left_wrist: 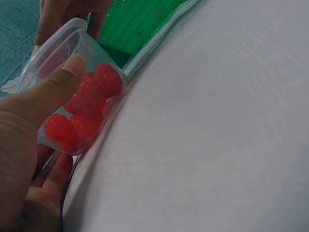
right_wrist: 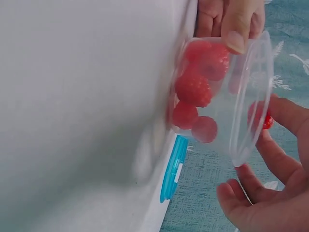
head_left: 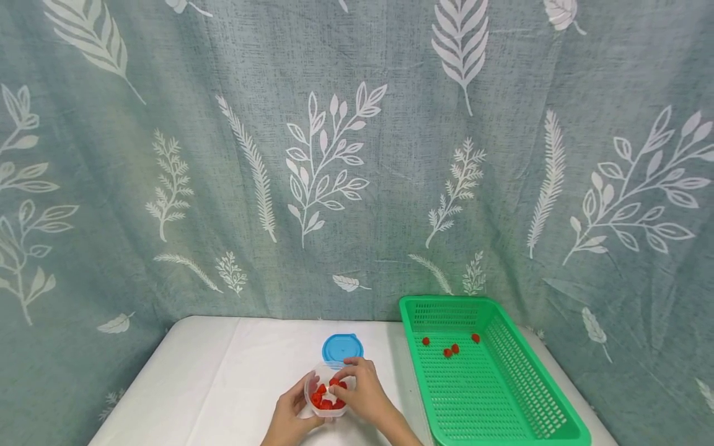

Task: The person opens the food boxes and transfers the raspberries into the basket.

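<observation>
My left hand (head_left: 288,416) grips a clear round plastic container (right_wrist: 224,116) at its side, its thumb laid along the wall in the left wrist view. Several red raspberries (left_wrist: 87,96) lie inside against the bottom. My right hand (head_left: 365,389) is over the container's mouth. In the right wrist view its fingers pinch a single raspberry (right_wrist: 268,121) at the rim. Just behind the container on the white table lies a blue lid (head_left: 343,348).
On the right stands a green slotted plastic basket (head_left: 474,396), with several raspberries (head_left: 455,349) scattered toward its far end. A white cloth (head_left: 206,378) covers the table. Behind it hangs a grey-green curtain (head_left: 357,260) with white leaf prints.
</observation>
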Action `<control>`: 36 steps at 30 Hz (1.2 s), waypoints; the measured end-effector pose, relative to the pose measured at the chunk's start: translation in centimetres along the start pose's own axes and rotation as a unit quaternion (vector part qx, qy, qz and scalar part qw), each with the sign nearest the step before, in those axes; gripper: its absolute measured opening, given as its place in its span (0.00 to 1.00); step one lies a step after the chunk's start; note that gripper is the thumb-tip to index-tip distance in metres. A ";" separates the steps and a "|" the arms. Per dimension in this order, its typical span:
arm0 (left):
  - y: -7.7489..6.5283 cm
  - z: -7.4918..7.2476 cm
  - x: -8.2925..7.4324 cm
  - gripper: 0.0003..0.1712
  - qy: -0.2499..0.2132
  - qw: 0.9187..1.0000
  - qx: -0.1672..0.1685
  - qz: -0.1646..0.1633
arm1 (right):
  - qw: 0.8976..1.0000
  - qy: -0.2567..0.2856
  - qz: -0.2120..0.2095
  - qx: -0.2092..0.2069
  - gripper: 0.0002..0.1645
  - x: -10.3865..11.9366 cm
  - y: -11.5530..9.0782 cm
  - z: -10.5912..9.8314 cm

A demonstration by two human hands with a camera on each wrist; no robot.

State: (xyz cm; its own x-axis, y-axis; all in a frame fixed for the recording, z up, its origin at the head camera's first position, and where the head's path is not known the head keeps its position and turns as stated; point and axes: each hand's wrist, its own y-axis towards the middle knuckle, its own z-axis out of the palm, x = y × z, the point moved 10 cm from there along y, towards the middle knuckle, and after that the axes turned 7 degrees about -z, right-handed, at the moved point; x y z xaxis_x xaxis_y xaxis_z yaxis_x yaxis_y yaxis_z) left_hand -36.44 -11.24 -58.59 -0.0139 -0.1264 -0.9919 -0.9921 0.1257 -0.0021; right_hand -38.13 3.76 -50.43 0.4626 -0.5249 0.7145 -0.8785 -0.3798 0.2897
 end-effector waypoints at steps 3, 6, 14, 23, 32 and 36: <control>0.1 0.0 0.0 0.55 0.000 1.000 -0.001 0.006 | 0.999 0.012 -0.012 -0.028 0.07 0.4 -0.4 -0.7; 0.2 0.0 -0.1 0.54 0.000 1.000 -0.003 0.009 | 0.997 0.027 -0.032 -0.060 0.09 0.8 -0.8 -1.5; 0.2 0.2 -0.1 0.54 0.001 1.000 -0.002 0.001 | 0.987 0.126 -0.039 -0.089 0.14 1.8 -2.5 -2.7; 0.2 0.1 -0.5 0.54 -0.008 1.000 -0.001 0.027 | 0.960 0.275 -0.008 -0.043 0.17 3.4 -4.9 -3.9; 0.1 0.0 -0.6 0.55 0.020 1.000 -0.008 0.013 | 0.949 0.312 -0.045 -0.001 0.20 6.4 -6.4 -8.6; 0.0 0.1 -0.2 0.55 0.010 1.000 -0.001 0.001 | 0.947 0.314 -0.063 -0.016 0.20 6.7 -6.7 -11.7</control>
State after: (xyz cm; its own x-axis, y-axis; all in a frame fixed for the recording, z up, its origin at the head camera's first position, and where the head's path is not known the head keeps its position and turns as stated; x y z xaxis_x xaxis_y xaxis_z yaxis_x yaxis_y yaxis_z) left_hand -36.39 -11.13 -58.45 -0.0176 -0.1464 -0.9891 -0.9924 0.1230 -0.0006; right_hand -30.53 11.67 -40.15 0.4102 0.0836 0.9081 -0.8288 -0.3813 0.4095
